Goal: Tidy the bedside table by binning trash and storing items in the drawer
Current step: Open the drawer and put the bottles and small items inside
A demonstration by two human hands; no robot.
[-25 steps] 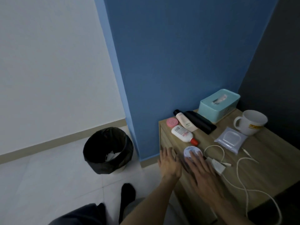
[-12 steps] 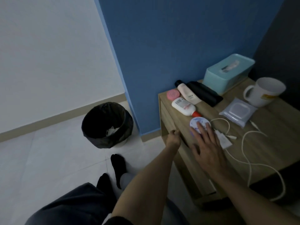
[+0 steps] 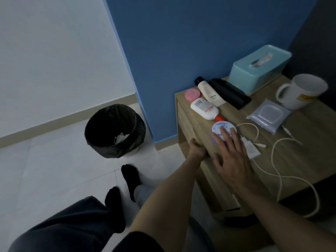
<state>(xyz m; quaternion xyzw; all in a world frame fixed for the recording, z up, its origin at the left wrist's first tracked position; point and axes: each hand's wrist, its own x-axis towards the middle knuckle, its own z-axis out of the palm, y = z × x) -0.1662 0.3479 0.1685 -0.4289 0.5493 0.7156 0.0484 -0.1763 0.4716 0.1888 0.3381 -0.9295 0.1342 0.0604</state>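
Note:
The wooden bedside table [image 3: 301, 157] stands against the blue wall. My left hand [image 3: 196, 149] is curled around the top edge of the drawer front [image 3: 190, 128] on the table's left side. My right hand [image 3: 232, 160] lies flat and spread on the tabletop, fingertips on a round white-and-blue tin [image 3: 222, 128]. Beyond it lie a white bottle with a red cap [image 3: 204, 108], a pink round tin [image 3: 191, 94], a beige tube with a black cap [image 3: 209, 91], a black pouch [image 3: 229, 92] and a wipes packet [image 3: 269, 115].
A white charger with its cable [image 3: 276, 160] trails across the tabletop to the front edge. A teal tissue box [image 3: 258, 68] and a white mug [image 3: 303, 91] stand at the back. A black-lined bin [image 3: 114, 131] with paper inside sits on the floor, left of the table.
My left hand went from flat at the table's edge to curled around the drawer front's top edge. My right hand stayed spread by the round tin. The view shifted closer.

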